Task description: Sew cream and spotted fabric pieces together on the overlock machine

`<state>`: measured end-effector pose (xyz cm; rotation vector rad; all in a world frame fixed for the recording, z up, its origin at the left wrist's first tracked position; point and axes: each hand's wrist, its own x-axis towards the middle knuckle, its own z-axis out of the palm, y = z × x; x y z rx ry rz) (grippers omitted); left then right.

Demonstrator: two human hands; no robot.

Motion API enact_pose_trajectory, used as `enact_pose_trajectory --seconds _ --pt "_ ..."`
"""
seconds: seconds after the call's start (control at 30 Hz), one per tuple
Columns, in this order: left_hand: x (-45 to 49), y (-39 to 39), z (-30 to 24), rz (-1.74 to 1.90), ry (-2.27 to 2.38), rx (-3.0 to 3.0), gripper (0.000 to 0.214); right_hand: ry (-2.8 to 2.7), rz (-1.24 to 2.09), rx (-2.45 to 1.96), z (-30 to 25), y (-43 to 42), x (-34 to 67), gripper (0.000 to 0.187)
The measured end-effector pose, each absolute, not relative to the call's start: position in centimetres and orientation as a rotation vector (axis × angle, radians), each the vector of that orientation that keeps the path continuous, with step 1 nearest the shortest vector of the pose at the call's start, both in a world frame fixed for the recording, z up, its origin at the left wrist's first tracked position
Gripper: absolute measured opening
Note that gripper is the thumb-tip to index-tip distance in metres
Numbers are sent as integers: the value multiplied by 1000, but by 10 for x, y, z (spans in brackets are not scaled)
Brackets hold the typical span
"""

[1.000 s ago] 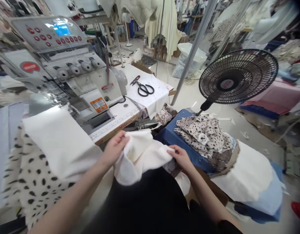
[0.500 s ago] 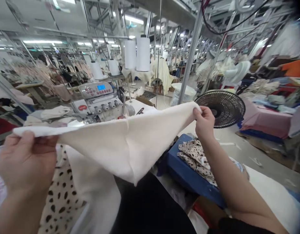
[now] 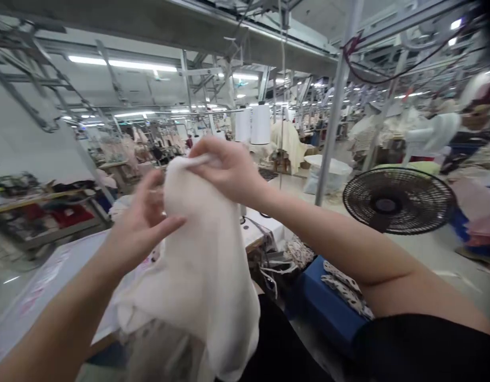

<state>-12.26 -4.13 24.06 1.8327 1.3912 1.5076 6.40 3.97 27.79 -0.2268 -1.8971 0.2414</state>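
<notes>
My right hand (image 3: pixel 229 170) pinches the top edge of a cream-white cloth (image 3: pixel 205 254) and holds it up in front of me. The cloth hangs in soft folds down toward my lap. My left hand (image 3: pixel 143 217) is at its left side, fingers apart and slightly blurred, the thumb stretched across the cloth's front. Part of the left fingers is hard to make out beside the fabric. Beneath, a greyish blurred stretch of fabric (image 3: pixel 161 350) hangs with the cloth.
A white sewing table (image 3: pixel 269 225) stands behind the cloth. To the right are a blue box-like surface (image 3: pixel 320 302) with spotted fabric (image 3: pixel 344 289), a metal post (image 3: pixel 332 116) and a black fan (image 3: pixel 400 201). A pale tabletop (image 3: pixel 42 297) lies left; thread cones (image 3: pixel 261 124) stand behind.
My hands have come together from holding the cloth stretched wide. The right hand moved left with its edge; the left let go and moved inward. The view has turned left and up.
</notes>
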Motion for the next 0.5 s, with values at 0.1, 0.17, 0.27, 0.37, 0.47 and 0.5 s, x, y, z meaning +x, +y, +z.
enact_pose_trajectory --seconds 0.1,0.17,0.27,0.37,0.47,0.5 --pt "-131 -49 259 1424 1571 1640 48 -1932 393 -163 290 39 20 11" --pt "-139 -56 278 1633 1703 1631 45 -1965 627 -107 292 42 9 31" --pt "-154 -71 312 1915 1867 1747 49 -2189 1085 23 285 43 5 45" --pt "-172 -84 347 2079 1872 2002 52 -2430 1300 -45 271 37 2 37" --pt "-194 -89 376 2116 1857 2346 54 -2492 1343 -105 260 32 -2 24" --pt "-203 -89 384 2110 1961 2428 56 -2488 1356 -83 259 32 -4 22"
